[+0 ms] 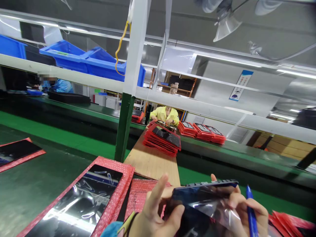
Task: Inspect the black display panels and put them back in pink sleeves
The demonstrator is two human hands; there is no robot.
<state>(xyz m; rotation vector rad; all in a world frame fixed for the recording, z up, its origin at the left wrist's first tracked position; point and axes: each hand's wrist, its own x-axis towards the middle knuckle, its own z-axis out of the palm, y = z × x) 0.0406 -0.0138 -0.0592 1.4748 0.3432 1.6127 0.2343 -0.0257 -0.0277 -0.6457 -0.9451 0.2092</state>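
Note:
A glossy black screen panel [197, 214] with a clear, wrinkled film over its face is held up tilted at the lower right. My left hand [155, 214] grips its left side, thumb on the face and index finger raised. At the upper right corner, my right hand [254, 214] pinches the panel's edge and film. A blue pen [251, 214] sticks up between the fingers of that same hand. Beside my left hand, another film-covered black panel [81, 197] lies on pink bubble wrap [129, 171]. More pink bubble wrap [140, 194] lies behind the held panel.
A stack of panels in red wrap [160, 140] sits on a wooden board [148, 164] bridging the green conveyor. A green-and-white post [125, 115] rises ahead. Blue bins [93, 61] fill the shelf above. A co-worker in yellow [164, 114] sits opposite; red sleeves [288, 223] lie at right.

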